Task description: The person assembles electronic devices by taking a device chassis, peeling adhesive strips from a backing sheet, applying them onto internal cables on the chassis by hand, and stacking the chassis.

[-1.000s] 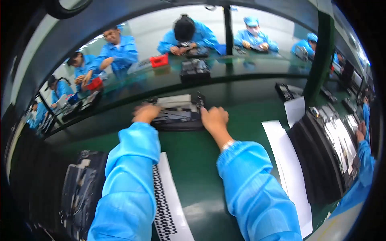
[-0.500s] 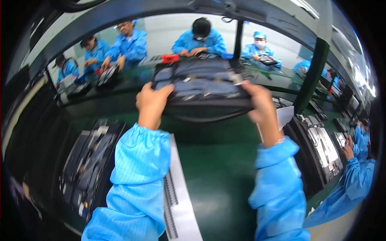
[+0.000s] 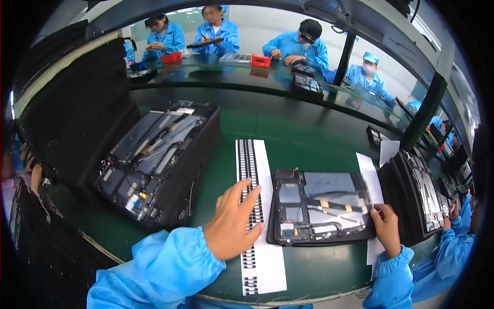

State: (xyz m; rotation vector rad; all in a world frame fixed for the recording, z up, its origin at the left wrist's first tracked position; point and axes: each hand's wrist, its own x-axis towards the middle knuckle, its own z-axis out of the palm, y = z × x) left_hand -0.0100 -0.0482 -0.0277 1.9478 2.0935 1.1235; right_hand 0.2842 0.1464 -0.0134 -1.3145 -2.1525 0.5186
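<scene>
An opened tablet (image 3: 334,188) lies in a black foam tray on the bench in front of me, its grey batteries, ribbon cables and small boards exposed. My right hand (image 3: 387,226) grips the right edge of this tray, thumb and fingers closed on it. My left hand (image 3: 234,219) is open with fingers spread, over a white sheet (image 3: 270,262) bearing rows of small black strips. It holds nothing and is apart from the tablet's left side.
On the left, a stack of black foam trays (image 3: 180,175) carries another opened tablet (image 3: 154,147) on top. A taller black foam stack (image 3: 77,103) stands beyond it. At right is another tray stack (image 3: 399,201). People in blue work across the bench, near a red bin (image 3: 261,61).
The foam tray has come down from both raised hands onto the bench at right. My left hand has let go and moved over the white sheet. The view has shifted.
</scene>
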